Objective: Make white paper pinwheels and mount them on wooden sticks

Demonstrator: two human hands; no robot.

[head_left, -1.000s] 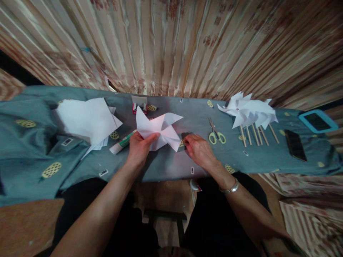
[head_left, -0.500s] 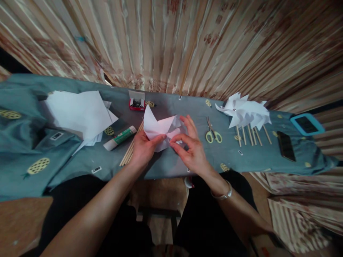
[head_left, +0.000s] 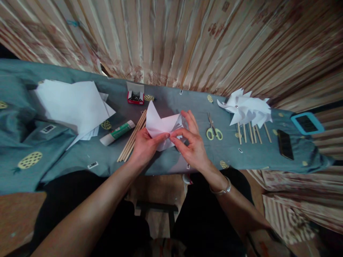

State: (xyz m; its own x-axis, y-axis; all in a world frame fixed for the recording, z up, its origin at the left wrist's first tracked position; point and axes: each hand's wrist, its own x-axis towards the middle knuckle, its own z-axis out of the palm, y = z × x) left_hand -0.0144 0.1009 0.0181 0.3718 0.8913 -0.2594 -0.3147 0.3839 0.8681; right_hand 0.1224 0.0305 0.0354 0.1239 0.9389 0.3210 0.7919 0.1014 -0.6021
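Right fingers (head_left: 185,134) reached paper (head_left: 153,120); box (head_left: 135,102) holds dark pieces (head_left: 136,96).

Pleated beige fabric curtain (head_left: 166,46) with reddish-brown motifs behind long grey-green pineapple-print tablecloth (head_left: 193,101), brown floor (head_left: 18,214) below, dim lighting.

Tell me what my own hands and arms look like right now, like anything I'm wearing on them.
Your left hand and right hand are without gloves, and both forearms are bare. A shiny, silver-coloured bracelet circles the right wrist; none shows on the left. Near the right elbow, it is too dim to make out any sleeve.
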